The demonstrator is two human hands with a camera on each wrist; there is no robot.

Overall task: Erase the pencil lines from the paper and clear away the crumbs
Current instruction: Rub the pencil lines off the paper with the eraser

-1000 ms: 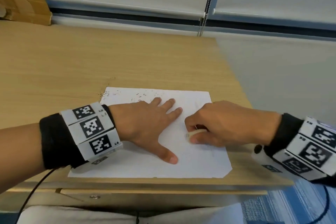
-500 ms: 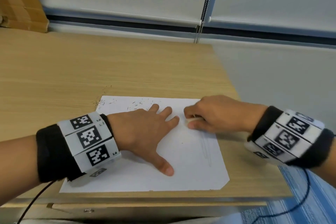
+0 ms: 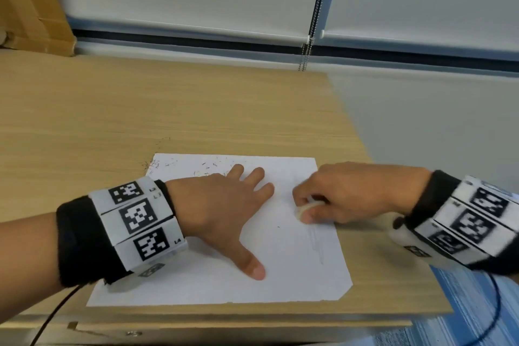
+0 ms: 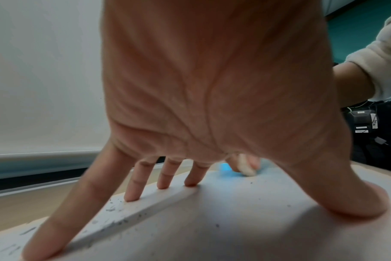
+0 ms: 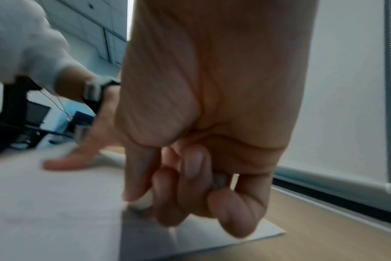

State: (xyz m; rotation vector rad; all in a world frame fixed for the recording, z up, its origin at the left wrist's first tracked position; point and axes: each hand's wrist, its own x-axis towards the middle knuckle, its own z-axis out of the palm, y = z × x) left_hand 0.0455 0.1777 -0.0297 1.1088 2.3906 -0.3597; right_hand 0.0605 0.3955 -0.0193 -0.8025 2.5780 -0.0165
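Note:
A white sheet of paper [image 3: 280,278] lies near the front edge of the wooden desk [image 3: 140,109]. My left hand [image 3: 224,205] presses flat on it, fingers spread straight [image 4: 132,192]. My right hand [image 3: 345,194] pinches a small white eraser [image 3: 304,209] against the paper's right half; the eraser [image 4: 246,167] also shows past my left hand and under my curled fingers [image 5: 143,201]. Faint pencil lines [image 3: 317,244] run toward me from the eraser. Dark eraser crumbs [image 3: 202,168] lie along the sheet's far edge [image 4: 114,208].
The desk's right edge [image 3: 373,160] falls away close to the paper, with grey floor and blue carpet [image 3: 463,317] beyond. A cardboard box [image 3: 31,3] stands at the back left. A blind chain [image 3: 314,17] hangs by the wall behind.
My right hand with the eraser went away from me up the sheet, then came back a little toward me. The left hand stays pressed on the paper.

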